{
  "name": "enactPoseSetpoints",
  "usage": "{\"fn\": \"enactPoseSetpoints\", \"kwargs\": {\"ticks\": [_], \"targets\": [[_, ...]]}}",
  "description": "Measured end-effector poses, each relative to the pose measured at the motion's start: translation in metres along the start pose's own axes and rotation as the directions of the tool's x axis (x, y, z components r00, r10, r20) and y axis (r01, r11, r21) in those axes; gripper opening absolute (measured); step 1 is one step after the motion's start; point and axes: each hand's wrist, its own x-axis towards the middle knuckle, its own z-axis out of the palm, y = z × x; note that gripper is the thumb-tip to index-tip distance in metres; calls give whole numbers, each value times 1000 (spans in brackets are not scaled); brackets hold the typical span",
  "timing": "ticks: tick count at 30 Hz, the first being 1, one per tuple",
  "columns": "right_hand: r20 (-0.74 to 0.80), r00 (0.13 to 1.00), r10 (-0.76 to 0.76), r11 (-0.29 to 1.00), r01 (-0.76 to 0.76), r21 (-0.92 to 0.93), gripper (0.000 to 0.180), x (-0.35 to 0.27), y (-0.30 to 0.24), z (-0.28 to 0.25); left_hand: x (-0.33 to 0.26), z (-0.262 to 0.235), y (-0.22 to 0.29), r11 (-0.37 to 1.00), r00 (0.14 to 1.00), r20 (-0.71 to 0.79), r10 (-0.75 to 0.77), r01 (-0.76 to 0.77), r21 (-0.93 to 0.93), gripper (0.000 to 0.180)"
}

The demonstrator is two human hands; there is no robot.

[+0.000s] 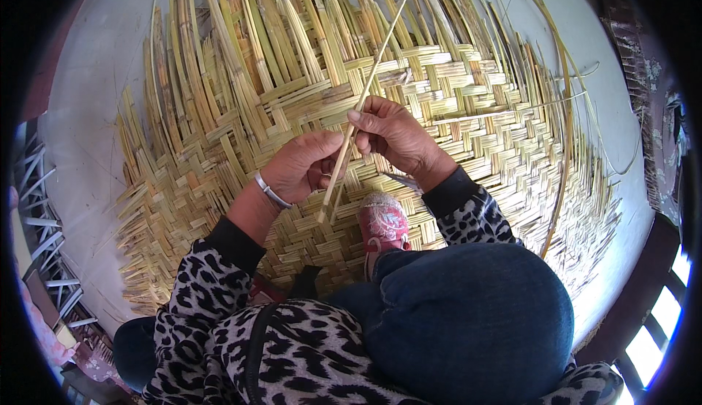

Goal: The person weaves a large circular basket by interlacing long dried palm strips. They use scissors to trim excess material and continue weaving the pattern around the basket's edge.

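Observation:
A long thin bamboo strip (pixel 376 65) runs from between my hands up and away to the top of the view. My left hand (pixel 300 165), with a silver bangle at the wrist, grips its lower end. My right hand (pixel 391 133) pinches the same strip just above. Under both hands lies a large woven bamboo mat (pixel 468 105), its loose strip ends fanning out at the far and left edges. A dark thin blade-like object (pixel 404 180) shows under my right wrist; what it is I cannot tell.
My foot in a pink shoe (pixel 383 224) rests on the mat, beside my bent knee in blue jeans (pixel 468 317). Loose long strips (pixel 567 127) curve along the mat's right side. The mat lies on a pale grey floor (pixel 80 149). White railing (pixel 44 207) stands at left.

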Motion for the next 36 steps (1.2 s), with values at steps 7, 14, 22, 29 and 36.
{"fn": "enactPoseSetpoints", "kwargs": {"ticks": [7,14,22,29,36], "targets": [[62,998,-10,1000,11,-15,21,1,-1,2,0,2,1,998,999,46,27,-30,61,17],[-23,1000,-21,975,15,-223,20,2,1,0,4,1,5,876,969,-182,169,-62,478,23],[69,997,17,999,-15,-32,23,3,6,-10,4,7,-3,915,979,-157,127,-55,399,20],[104,994,30,998,-24,-56,24,5,8,-14,3,8,1,916,985,-146,91,-25,401,21],[113,992,56,998,-59,23,26,3,10,-11,0,10,4,905,988,-139,73,-7,425,23]]}}
